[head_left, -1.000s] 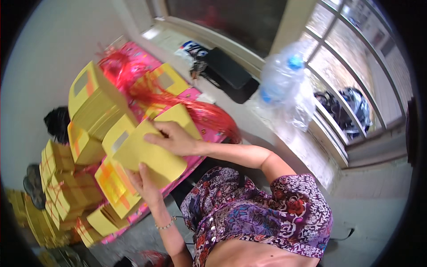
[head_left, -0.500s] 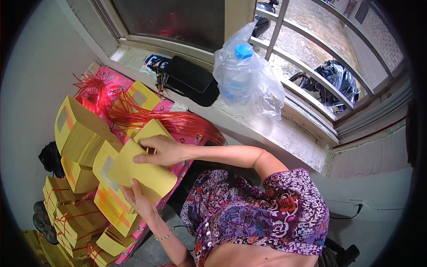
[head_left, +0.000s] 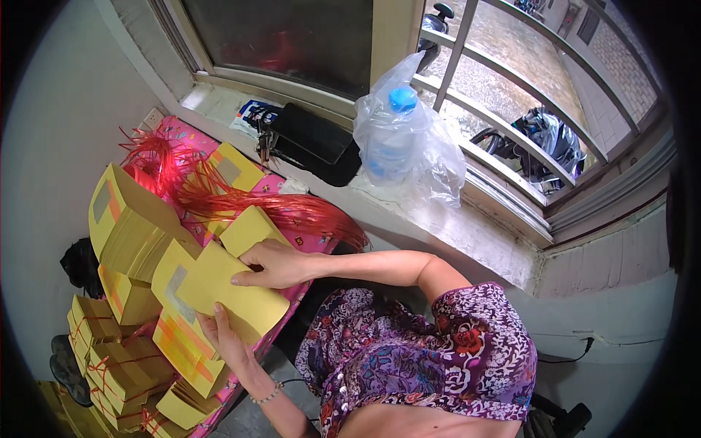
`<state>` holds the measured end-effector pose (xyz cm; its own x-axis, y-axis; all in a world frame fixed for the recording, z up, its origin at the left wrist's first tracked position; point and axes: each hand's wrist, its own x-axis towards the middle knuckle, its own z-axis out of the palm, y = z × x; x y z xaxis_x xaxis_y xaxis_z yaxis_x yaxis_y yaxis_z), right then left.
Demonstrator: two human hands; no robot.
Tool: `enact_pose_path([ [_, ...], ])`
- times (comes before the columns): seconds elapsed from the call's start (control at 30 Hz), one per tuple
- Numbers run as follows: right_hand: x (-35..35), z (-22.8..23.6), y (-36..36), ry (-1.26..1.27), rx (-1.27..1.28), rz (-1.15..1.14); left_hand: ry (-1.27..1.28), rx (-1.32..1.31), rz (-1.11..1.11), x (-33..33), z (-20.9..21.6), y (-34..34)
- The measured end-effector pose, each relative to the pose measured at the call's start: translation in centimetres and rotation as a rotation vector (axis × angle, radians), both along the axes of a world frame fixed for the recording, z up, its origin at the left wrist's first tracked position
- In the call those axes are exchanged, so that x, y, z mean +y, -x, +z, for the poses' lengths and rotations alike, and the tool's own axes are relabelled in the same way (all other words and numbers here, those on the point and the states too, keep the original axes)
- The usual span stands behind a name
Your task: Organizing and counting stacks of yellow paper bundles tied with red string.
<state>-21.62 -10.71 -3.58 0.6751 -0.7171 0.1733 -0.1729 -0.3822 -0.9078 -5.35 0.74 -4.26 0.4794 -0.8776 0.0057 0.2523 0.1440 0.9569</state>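
Observation:
Sheets of yellow paper (head_left: 237,296) lie tilted between my hands, above a yellow paper stack (head_left: 191,349) with orange and silver-grey patches. My left hand (head_left: 225,339) grips their near edge, thumb on top and the other fingers partly hidden. At the far edge, my right hand (head_left: 276,264) is closed on the same sheets, its thumb pressed on the upper face. How many sheets are held cannot be made out. Just beyond my right hand sits another yellow pile (head_left: 252,228). Long red plastic strings (head_left: 281,209) spread past it.
Tall yellow paper stacks (head_left: 139,219) stand on the pink table cover (head_left: 186,133). Bundles tied with red string (head_left: 128,369) are piled at the lower left. On the window sill are a black case (head_left: 310,135), keys (head_left: 266,142) and a bagged plastic bottle (head_left: 398,139).
My right hand has shifted slightly toward me, its fingers closer against the sheets. My left hand stays at the near edge. The whole view has moved a little.

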Motion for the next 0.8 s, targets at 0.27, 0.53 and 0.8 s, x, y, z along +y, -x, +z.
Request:
enact_pose_path([
  [0.27,0.2,-0.7,-0.2,0.097,0.118,0.047,-0.041,-0.005,0.063,0.2,-1.6,-1.2],
  [0.53,1.7,-0.4,-0.6,-0.346,-0.087,0.078,0.065,-0.054,0.067,0.2,0.3,-0.8],
  [0.8,1.6,-2.0,-1.3,-0.267,0.011,0.149,0.101,-0.063,0.113,0.6,1.4,-2.0],
])
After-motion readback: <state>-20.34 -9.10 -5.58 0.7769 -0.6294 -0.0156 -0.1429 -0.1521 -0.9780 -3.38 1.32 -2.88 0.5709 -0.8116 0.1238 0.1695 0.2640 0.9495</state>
